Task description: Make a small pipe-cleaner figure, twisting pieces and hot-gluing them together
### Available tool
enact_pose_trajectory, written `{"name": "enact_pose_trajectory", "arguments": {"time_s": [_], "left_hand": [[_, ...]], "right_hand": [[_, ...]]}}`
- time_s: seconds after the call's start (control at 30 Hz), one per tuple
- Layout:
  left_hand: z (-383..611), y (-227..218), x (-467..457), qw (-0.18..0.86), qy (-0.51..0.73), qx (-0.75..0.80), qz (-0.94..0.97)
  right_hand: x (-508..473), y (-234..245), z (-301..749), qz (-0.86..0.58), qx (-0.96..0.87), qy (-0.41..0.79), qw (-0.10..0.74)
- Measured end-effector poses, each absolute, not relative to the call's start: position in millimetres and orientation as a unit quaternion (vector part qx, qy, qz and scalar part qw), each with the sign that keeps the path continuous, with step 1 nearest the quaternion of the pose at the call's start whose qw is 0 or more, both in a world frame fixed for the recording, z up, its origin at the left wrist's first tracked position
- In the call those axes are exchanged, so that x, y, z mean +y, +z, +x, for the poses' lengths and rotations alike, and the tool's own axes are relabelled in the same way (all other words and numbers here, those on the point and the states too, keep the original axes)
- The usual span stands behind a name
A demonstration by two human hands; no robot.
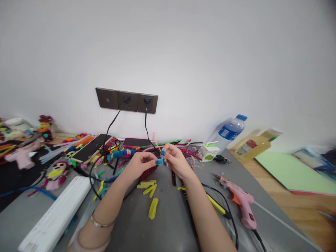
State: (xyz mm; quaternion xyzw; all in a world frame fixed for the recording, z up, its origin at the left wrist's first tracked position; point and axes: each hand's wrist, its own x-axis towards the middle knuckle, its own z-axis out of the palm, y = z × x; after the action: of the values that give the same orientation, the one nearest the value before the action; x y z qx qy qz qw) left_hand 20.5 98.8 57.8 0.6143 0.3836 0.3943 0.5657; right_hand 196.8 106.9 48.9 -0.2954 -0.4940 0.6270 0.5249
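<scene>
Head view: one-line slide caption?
Both hands hold a small light-blue piece above a gray table, with yellow strips on it and a pink glue gun at right.

Craft workspace. Pink glue gun (pixel 246 205) sits near right edge of grey table (pixel 168 231), fuzzy doll (pixel 56 171) toward left. Sockets (pixel 134 104) above far edge.

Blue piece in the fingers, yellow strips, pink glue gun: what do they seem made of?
Blue piece: can't tell; small and partly covered.
Yellow strips: probably fuzzy pipe cleaner, matte, with soft edges.
Pink glue gun: likely satin plastic, from its smooth moulded body.
</scene>
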Motion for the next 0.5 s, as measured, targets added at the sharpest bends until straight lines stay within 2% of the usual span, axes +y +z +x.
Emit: {"name": "enact_pose_trajectory", "arguments": {"time_s": [0.5], "left_hand": [[21.3, 58.5, 99.2, 0.564, 0.397, 0.383, 0.615]], "right_hand": [[106.5, 50.2, 197.3, -0.298, -0.496, 0.624, 0.525]]}}
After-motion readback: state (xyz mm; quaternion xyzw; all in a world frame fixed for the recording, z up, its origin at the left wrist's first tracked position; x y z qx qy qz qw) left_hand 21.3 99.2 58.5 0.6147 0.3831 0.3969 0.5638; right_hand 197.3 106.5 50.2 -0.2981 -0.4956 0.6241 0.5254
